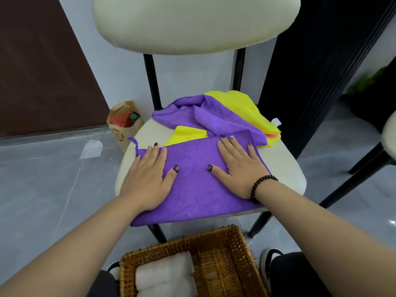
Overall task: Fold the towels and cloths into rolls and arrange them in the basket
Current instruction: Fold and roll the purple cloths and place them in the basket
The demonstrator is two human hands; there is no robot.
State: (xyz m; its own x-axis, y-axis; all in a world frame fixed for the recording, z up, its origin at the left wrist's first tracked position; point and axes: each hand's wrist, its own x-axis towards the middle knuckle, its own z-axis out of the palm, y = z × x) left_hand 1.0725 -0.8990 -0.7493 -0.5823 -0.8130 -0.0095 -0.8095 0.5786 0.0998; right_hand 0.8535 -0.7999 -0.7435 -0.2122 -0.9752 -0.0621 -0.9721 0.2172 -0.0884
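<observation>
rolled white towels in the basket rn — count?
2. Both lie at the left end of the wicker basket: one white roll farther from the person, a second white roll nearer, cut by the frame edge. More may sit below view.

1. A flat purple microfibre cloth [192, 189] lies spread on the cream cushioned chair seat [285, 168], its near edge hanging over the seat's front
2. The left hand [147, 179] presses flat on the cloth's left side, fingers straight
3. The right hand [237, 168], with a dark beaded bracelet [260, 187] at the wrist, presses flat on the right side
4. Behind lie a crumpled second purple cloth [199, 114] and a yellow cloth [242, 106]
5. A rectangular woven wicker basket [216, 239] sits below the seat, holding white rolled towels [165, 271] at its left
</observation>
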